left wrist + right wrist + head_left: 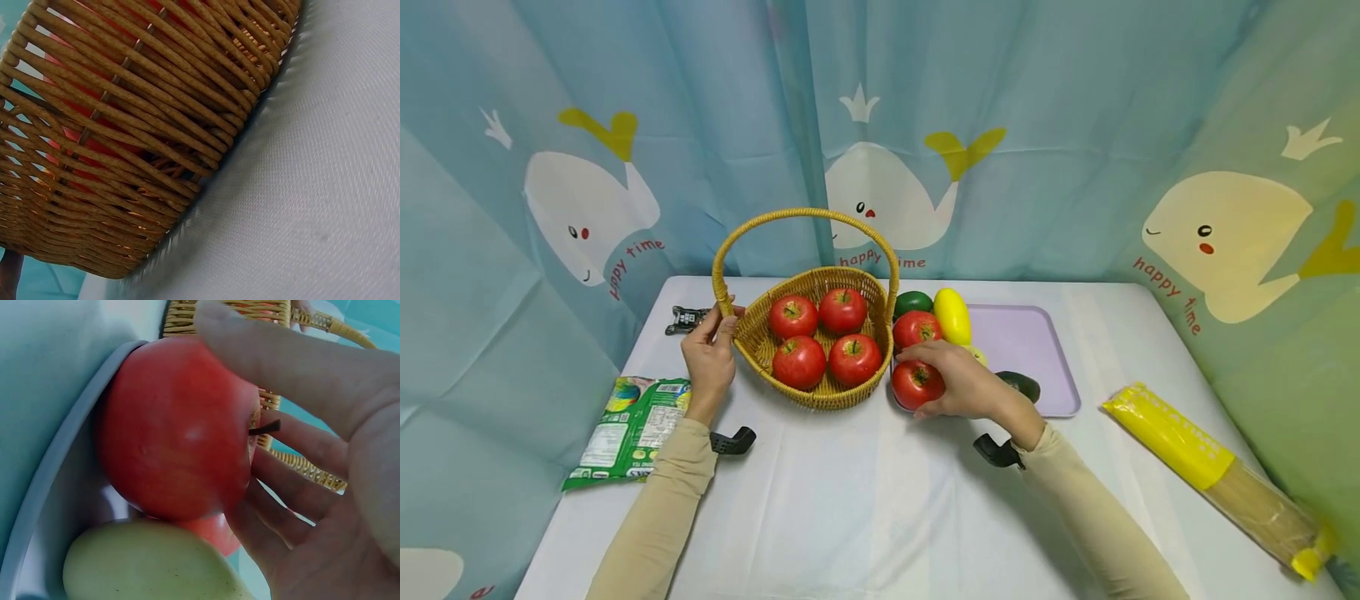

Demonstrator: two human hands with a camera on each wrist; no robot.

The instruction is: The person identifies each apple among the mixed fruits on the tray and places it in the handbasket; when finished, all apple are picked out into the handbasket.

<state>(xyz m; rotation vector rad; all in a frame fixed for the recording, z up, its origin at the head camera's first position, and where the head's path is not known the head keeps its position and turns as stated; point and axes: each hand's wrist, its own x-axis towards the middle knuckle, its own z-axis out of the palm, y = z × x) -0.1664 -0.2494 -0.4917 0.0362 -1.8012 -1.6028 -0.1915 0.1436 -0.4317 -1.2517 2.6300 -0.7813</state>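
Along the left edge of the table (835, 517) we see a green packet (632, 429), and towards the far left corner a left hand (707, 367), thumb and fingers bent around the left foot of the handle (720, 271) of a wicker basket (823, 403). The basket stands close to the far edge and holds four apples (799, 363). Just right of it, at the near left corner of a lilac tray (1018, 333), lies the front apple (912, 385), roundish, with no clear long axis. The right hand (966, 379) is nearer: its fingers and thumb curl round this apple's right side, so the fruit lies left of the palm. We judge that the basket's right rim, just beside the apple, matters most; we find room above it and towards the table's near edge. A yellow packet (1180, 433) lies near the right edge.
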